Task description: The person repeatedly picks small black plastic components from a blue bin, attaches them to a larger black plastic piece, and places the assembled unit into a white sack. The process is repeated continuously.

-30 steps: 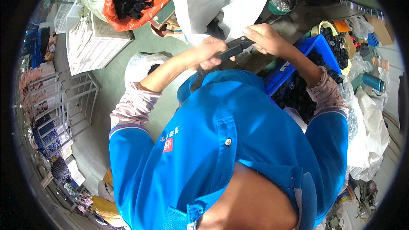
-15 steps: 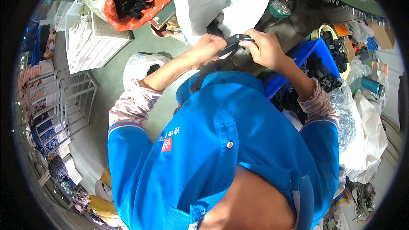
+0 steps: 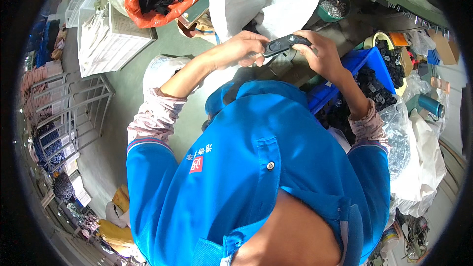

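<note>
left hand [image 3: 241, 50] closed on one end of a black plastic piece [image 3: 279, 45]; right hand [image 3: 319, 55] pinches the other end — the piece hangs between them, near the white sack [image 3: 290, 7]; some fingertips are hidden, so their exact contact is hard to tell; blue crate [image 3: 383, 71] to the right — black parts inside.
</note>
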Tool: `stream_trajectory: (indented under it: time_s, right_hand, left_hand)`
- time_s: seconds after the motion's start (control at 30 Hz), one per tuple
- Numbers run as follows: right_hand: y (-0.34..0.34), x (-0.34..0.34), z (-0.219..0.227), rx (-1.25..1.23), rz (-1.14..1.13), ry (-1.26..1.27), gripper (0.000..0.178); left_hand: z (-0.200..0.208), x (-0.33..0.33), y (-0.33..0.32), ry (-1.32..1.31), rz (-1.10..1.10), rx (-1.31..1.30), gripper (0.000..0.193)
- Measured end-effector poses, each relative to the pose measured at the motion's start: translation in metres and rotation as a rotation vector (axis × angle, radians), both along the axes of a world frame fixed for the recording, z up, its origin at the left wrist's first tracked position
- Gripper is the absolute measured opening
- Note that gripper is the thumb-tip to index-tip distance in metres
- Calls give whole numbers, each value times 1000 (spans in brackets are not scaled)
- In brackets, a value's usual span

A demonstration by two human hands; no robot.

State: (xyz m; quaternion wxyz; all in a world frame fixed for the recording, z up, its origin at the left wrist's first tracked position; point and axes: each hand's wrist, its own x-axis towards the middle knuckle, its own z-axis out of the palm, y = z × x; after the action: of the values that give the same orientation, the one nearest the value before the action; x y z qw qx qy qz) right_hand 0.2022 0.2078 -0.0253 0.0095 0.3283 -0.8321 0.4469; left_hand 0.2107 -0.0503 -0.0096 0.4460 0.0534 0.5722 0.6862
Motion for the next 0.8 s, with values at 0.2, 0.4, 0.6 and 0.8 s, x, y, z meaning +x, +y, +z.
stream_trajectory:
  time_s: [0.2,0.4,0.6,0.8]
  right_hand:
    - [-2,5,0,39,-1,61,31]
    - [-2,7,3,16,-12,48,30]
    - [-2,8,7,55,-9,67,31]
    - [1,9,5,101,18,113,30]
  left_hand:
    - [3,9,3,125,-34,-115,23]
    - [6,14,7,132,18,-137,18]
    - [2,17,6,16,59,-65,17]
    - [2,18,9,199,14,-157,20]
